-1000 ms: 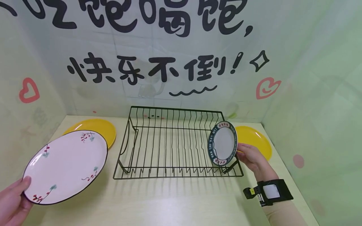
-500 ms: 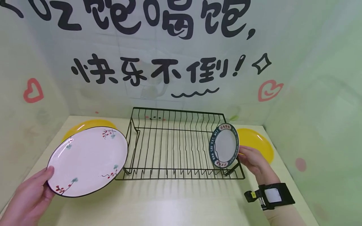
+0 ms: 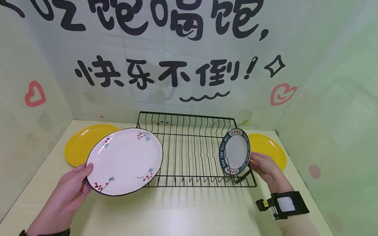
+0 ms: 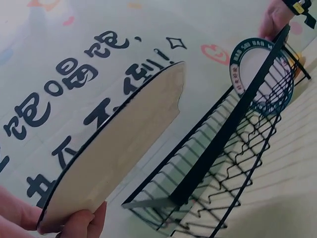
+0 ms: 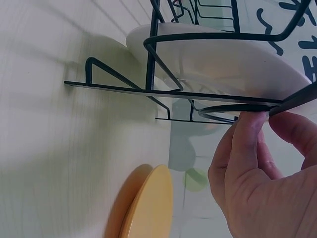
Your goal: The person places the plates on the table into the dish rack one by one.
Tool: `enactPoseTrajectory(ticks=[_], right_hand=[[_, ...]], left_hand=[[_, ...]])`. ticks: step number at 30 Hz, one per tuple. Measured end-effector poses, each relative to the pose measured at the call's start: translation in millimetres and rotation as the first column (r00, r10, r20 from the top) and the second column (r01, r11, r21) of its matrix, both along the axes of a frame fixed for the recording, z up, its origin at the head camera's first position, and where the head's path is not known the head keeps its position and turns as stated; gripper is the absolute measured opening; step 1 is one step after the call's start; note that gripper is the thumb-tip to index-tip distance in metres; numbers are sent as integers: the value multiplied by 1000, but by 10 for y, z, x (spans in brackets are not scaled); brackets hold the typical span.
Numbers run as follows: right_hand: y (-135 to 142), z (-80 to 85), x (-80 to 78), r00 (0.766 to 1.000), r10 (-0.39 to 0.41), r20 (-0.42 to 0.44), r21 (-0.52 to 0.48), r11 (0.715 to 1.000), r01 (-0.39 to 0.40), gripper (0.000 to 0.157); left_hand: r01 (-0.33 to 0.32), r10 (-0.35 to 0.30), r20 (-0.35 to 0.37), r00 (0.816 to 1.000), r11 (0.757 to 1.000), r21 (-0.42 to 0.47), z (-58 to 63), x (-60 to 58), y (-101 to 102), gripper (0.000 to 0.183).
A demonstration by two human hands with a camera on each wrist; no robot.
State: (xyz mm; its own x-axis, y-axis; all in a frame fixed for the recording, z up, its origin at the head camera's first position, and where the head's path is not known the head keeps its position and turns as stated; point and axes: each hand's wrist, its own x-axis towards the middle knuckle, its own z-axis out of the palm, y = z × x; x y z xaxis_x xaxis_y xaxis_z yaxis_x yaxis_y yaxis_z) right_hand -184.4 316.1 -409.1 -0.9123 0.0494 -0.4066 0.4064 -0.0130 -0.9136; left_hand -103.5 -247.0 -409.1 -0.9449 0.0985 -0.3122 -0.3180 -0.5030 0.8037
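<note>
My left hand (image 3: 72,183) grips a white oval plate (image 3: 125,160) by its left edge, thumb on the face. The plate has a dark rim and small red flower sprigs. It is held tilted in front of the left part of a black wire dish rack (image 3: 189,186); the left wrist view shows its pale underside (image 4: 119,139). At the rack's right end stands a small round plate (image 3: 236,150) with a dark teal lettered rim. Beside it, my right hand (image 3: 265,168) pinches the rack's end wire, as the right wrist view shows.
A yellow plate (image 3: 76,149) lies on the table (image 3: 189,213) left of the rack, partly behind the oval plate. Another yellow plate (image 3: 267,147) lies at the right, behind my right hand. Printed fabric walls (image 3: 189,78) enclose the back and sides.
My left hand has carried the oval plate rightward, from beside the rack to in front of its left part. My right hand and the round plate have stayed in place.
</note>
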Motion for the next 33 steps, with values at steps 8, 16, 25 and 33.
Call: enactPoseTrajectory(ticks=[8,16,25,33], right_hand=[[-9,5,14,1000,-9,5,10,1000,9,18],[-11,-17,28,1000,-8,-13,-21,1000,8,18],[-18,-53,63,998,-47,-40,48,998,49,20],[-101,31,89,995,-88,-43,125,988,93,48]], left_hand=[[31,-27,20,999,983,-182,97,-74,317,66],[48,-46,14,999,969,-242,147,-106,515,68],[70,-69,14,998,952,-298,173,-136,787,59],[71,-71,10,997,955,-288,189,-148,965,55]])
